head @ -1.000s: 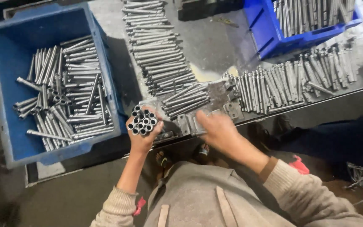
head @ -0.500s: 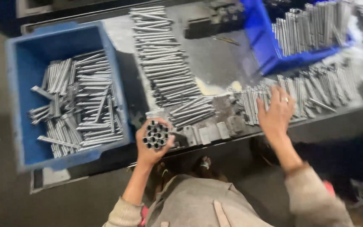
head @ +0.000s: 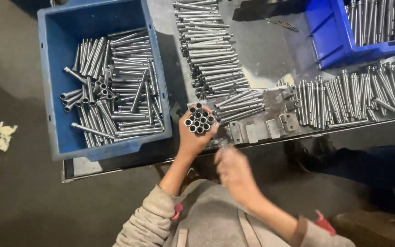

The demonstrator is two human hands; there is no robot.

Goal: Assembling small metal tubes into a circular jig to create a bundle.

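Left hand [head: 193, 137] clenches a tube bundle [head: 199, 120] at the bench's [head: 270, 50] front edge; right hand [head: 232, 168] blurred, grip unclear. Loosen, and tubes spill floorward.

Bin [head: 51, 91] at left end of surface [head: 270, 50], loose tubes [head: 115, 87] heaped inside. Right of bin, long row of tubes [head: 209, 50] runs away from person toward far edge. Second bin [head: 330, 41] at far right, tubes standing in it. Before second bin, tubes side by side [head: 353, 96] along near edge. Small plates [head: 266, 128] between row and that line. Left hand [head: 195, 137] at near edge holds tube bundle [head: 200, 120] upright; right hand [head: 234, 171] just beside, nearer person.
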